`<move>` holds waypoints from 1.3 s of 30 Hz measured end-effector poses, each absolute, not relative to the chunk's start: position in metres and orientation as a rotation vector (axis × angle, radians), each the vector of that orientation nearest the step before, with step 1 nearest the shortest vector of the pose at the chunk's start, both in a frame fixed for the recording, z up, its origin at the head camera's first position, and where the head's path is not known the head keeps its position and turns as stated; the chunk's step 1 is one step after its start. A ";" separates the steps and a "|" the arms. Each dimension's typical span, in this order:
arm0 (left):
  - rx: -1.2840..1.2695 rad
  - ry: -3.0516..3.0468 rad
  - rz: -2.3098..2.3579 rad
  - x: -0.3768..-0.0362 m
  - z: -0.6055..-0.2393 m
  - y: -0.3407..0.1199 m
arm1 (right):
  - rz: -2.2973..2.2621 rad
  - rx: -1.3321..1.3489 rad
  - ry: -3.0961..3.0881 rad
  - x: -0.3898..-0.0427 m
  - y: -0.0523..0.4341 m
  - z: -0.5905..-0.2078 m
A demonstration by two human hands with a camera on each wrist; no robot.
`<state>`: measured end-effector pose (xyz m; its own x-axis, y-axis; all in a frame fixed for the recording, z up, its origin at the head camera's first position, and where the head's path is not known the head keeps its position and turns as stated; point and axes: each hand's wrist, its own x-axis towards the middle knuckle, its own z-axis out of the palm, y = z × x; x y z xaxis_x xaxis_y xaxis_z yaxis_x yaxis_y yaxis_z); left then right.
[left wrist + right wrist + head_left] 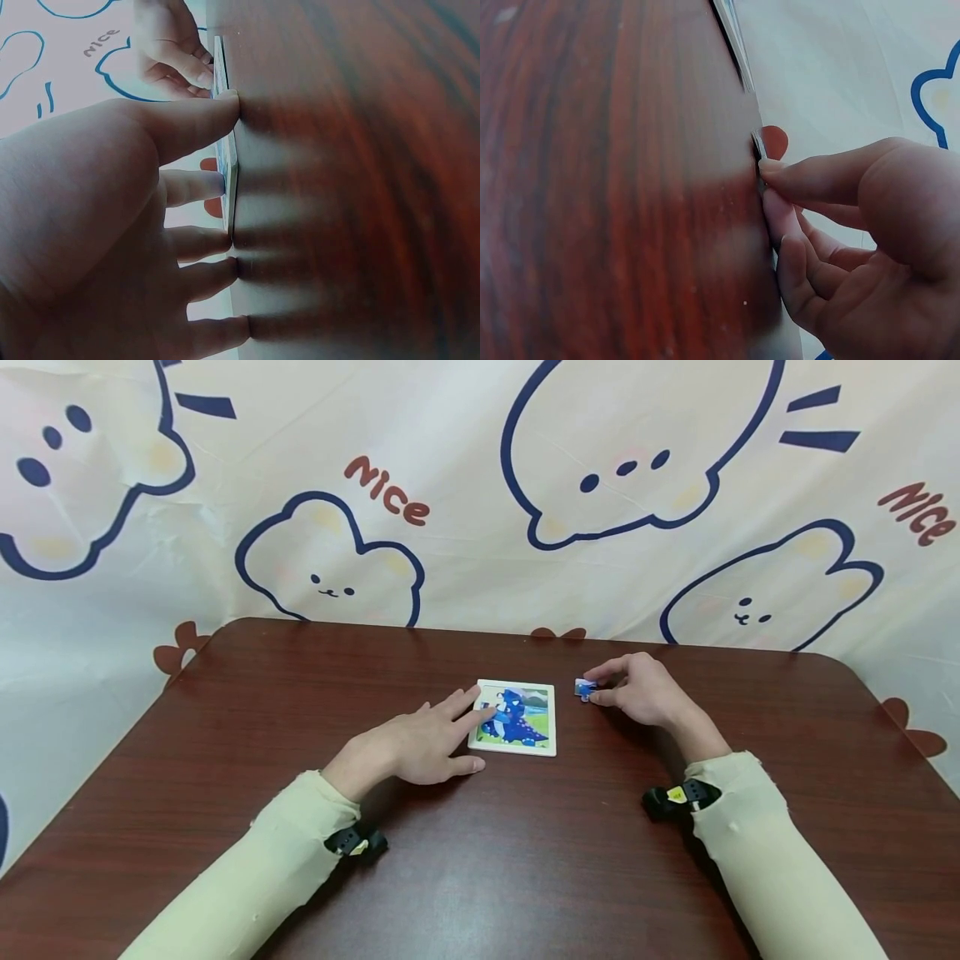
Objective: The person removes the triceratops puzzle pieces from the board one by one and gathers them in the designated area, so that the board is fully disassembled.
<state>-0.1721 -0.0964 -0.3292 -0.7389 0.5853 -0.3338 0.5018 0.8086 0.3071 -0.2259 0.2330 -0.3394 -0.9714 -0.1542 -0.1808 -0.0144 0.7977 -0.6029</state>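
- One loose puzzle piece (585, 688) remains outside the small white-framed puzzle tray (552, 720) near the middle of the dark wooden bench (525, 860); the piece lies on the wood at about three o'clock of the tray, just beside its upper corner.
- Most of the tray's picture, a blue dinosaur on green ground, appears filled in. A gap looks open near its ten o'clock corner, though the left fingers partly cover that spot, so the count of missing pieces cannot be told for sure.
- The right hand (641, 693) has its grip pressed together on the loose piece: thumb and forefinger pinch its edge, the other fingers curled beneath, as the right wrist view shows against the bench surface.
- The left hand (420, 745) lies flat at nine o'clock of the tray, its grip spread and holding nothing; the straight fingertips (225, 184) touch the tray's near edge and reach onto its picture, the thumb resting on the wood.
- By the look of it, the work is near its end: the piece is gripped but not yet lifted or set in the tray.
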 end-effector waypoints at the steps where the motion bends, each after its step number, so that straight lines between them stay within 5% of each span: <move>1: 0.814 2.577 0.272 -0.172 -0.329 -0.096 | -0.925 -0.127 2.762 -0.226 0.233 -0.339; 39: 0.819 2.633 0.204 -0.170 -0.327 -0.091 | -0.935 -0.157 2.751 -0.226 0.235 -0.341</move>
<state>-0.1703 -0.0906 -0.3268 -0.7606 0.5714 -0.3081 0.5173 0.8202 0.2442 -0.2259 0.2345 -0.3415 -0.9675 -0.1744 -0.1829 -0.0269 0.7907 -0.6117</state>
